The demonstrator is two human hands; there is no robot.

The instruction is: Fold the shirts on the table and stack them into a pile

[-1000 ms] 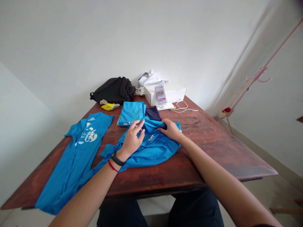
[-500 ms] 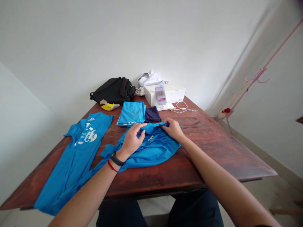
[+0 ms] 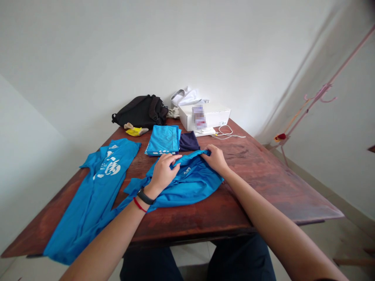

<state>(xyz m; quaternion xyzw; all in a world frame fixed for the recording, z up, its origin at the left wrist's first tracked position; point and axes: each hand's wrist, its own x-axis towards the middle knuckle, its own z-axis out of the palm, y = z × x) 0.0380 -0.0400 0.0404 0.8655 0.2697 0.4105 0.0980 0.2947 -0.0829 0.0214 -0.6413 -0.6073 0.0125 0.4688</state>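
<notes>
- Bright blue T-shirt (image 3: 187, 187): thin, smooth knit, bunched into a soft, uneven mound on the table, directly under both hands, with one flap running out beneath the left wrist.
- Reddish-brown wooden table (image 3: 205, 218): worn, glossy grain, extending ahead of both hands and well out past the right hand.
- Second blue T-shirt (image 3: 96, 195): laid long and flat left of the left hand, with white print.
- Black fabric bag (image 3: 140, 112): soft and strapped, far beyond the left hand.
- White cardboard box (image 3: 205, 117): crisp-edged, beyond the right hand, with a blurred label.
- Folded blue garment (image 3: 162, 139): neat rectangular stack just beyond the left hand.
- Left hand (image 3: 162, 173): fingers curled, pinching a gathered fold of the shirt.
- Right hand (image 3: 215, 159): thumb and fingers pressed together, pinching the shirt's raised upper edge.
- Folded navy cloth (image 3: 189, 141): beside the blue stack, beyond the right hand.
- White cable (image 3: 228, 134): thin loops, beyond the right hand.
</notes>
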